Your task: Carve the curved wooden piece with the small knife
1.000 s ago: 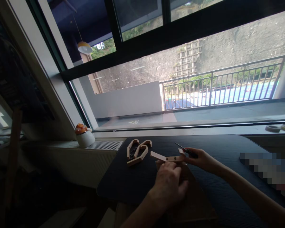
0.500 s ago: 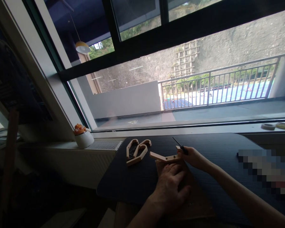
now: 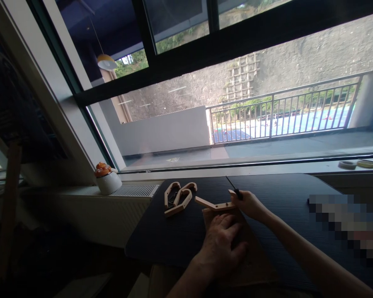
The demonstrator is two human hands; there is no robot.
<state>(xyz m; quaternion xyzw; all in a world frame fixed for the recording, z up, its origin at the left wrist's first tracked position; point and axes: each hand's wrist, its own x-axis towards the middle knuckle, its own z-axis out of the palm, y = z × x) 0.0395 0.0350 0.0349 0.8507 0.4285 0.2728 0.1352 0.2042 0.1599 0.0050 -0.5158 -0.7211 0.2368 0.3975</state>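
Observation:
My left hand (image 3: 222, 244) lies flat, fingers spread, on a brown board (image 3: 255, 265) on the dark table (image 3: 174, 240). Just beyond its fingertips rests a pale wooden angled piece (image 3: 213, 204) at the board's far edge. My right hand (image 3: 248, 204) is closed round a thin dark tool (image 3: 234, 188), which sticks up and to the left, with the fingers also touching the right end of the wooden piece. Two more curved wooden pieces (image 3: 178, 197) lie together to the left on the table.
A white pot with an orange lid (image 3: 106, 178) stands on the sill by a vent grille (image 3: 136, 190). Tape rolls (image 3: 356, 164) lie on the sill at the far right. A blurred patch (image 3: 345, 223) covers the table's right part. A large window rises behind.
My left hand has opened from a loose curl to flat on the board. The right hand and its tool have shifted slightly left with the view.

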